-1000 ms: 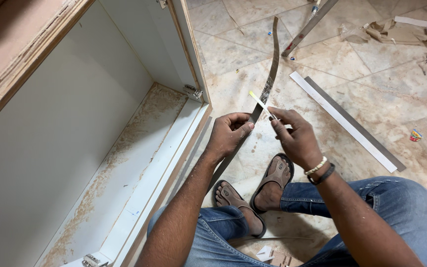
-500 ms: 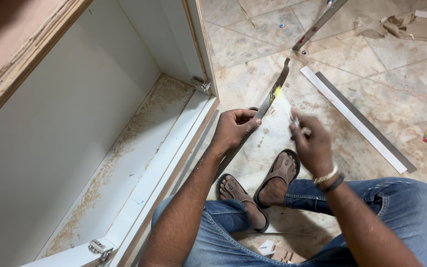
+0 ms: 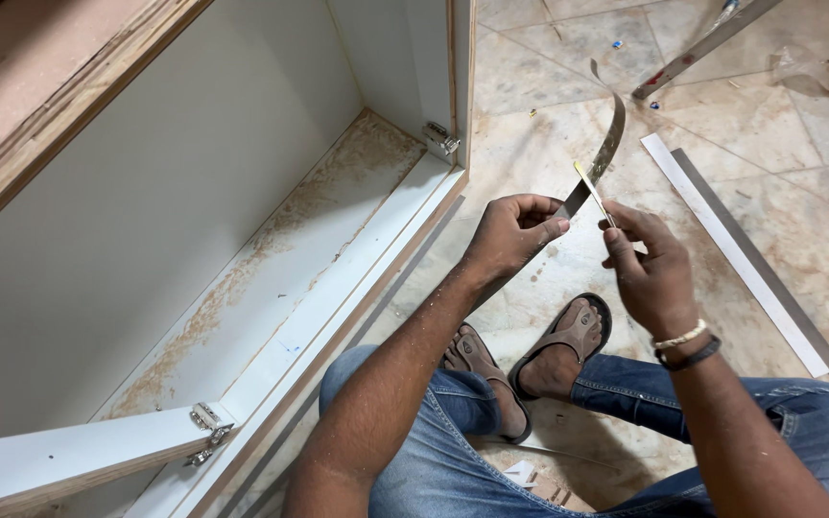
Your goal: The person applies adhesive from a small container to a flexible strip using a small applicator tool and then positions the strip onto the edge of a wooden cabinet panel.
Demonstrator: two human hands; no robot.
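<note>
My left hand pinches a long, thin grey edge-band strip that curves up and away over the tiled floor. My right hand is closed just to the right of it, holding a small thin yellowish sliver at the strip's near end. Both hands hover above my sandalled feet, and my legs are in blue jeans.
An open white cabinet with a dusty bottom lies to the left, with hinges on its side panel and a door at the lower left. A long white and grey panel strip and a metal bar lie on the floor.
The strip's free end has swung and now bends more to the right. My right hand has shifted slightly right, pulling the yellowish sliver away from the strip.
</note>
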